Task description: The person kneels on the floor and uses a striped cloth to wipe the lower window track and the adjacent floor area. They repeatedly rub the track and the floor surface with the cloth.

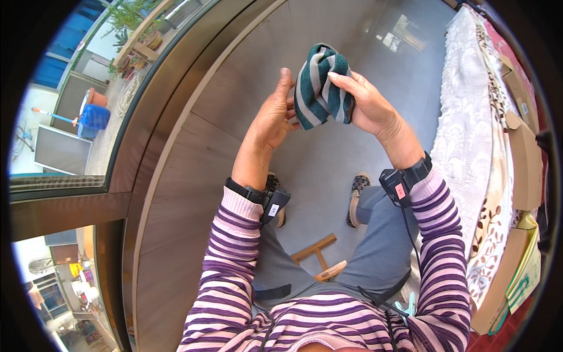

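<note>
A twisted, bunched cloth with dark green and light grey stripes (323, 88) is held up in front of me, above the floor. My right hand (369, 103) grips its right side, with the thumb on top. On the cloth's left side is my left hand (277, 110), thumb raised and apart; its fingers reach towards the cloth's edge, and their tips are partly hidden. Whether these fingers press on the cloth I cannot tell. Both wrists carry black straps with small black boxes.
A bed or bench with a white quilted cover (462, 110) runs along the right, cardboard boxes (523, 163) beyond it. Grey-brown panels (176, 220) and a framed window (118, 176) stand at left. A wooden stool part (314, 251) shows between my legs.
</note>
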